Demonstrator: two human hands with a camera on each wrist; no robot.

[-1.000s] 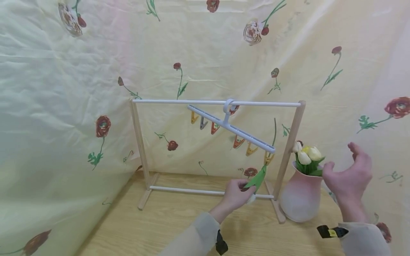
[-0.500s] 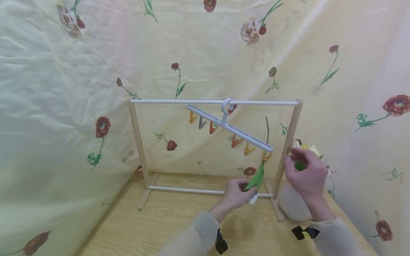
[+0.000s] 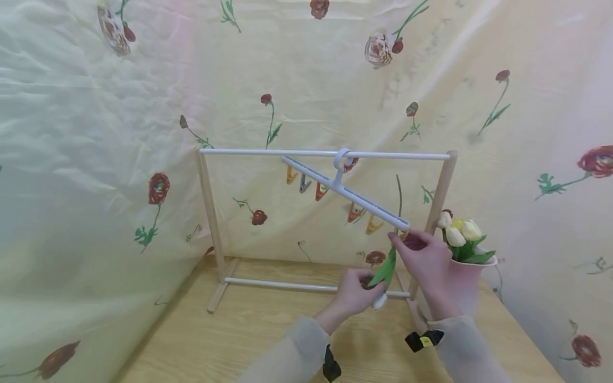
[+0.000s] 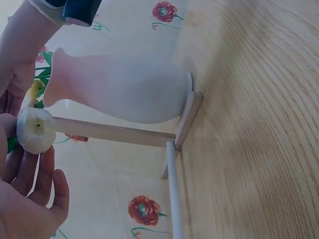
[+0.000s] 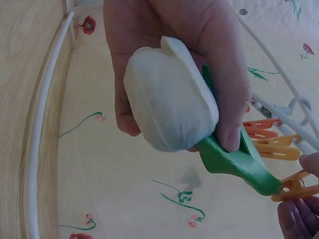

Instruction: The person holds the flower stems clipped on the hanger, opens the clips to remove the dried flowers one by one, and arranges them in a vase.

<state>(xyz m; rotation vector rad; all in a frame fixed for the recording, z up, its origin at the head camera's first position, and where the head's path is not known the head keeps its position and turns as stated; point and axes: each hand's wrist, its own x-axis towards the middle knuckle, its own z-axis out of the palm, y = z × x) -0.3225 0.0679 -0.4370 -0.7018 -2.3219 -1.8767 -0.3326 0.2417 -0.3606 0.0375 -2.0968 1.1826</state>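
In the head view my left hand (image 3: 356, 292) holds a white artificial tulip upside down by its green leaf and stem. The flower (image 5: 167, 99) fills the middle of the right wrist view. Its stem runs up to the yellow clip (image 5: 294, 189) at the right end of a pale hanger (image 3: 369, 203). My right hand (image 3: 428, 260) pinches this clip between thumb and fingers, hiding most of it in the head view. Above the clip, the thin end of the stem (image 3: 399, 194) sticks up behind the hanger, which hangs tilted with its right end low.
A white rail (image 3: 268, 153) on a wooden rack carries the hanger. More clips hang along it, including a grey clip (image 3: 305, 184) and an orange clip (image 3: 355, 214). Right of the rack stands a pink-and-white vase (image 4: 124, 89) of tulips. Flower-patterned cloth (image 3: 230, 69) surrounds the table (image 3: 182, 340).
My right hand has come left from beside the vase, past its front, to the yellow clip, and its fingers have closed on it. The left hand keeps its hold on the tulip.
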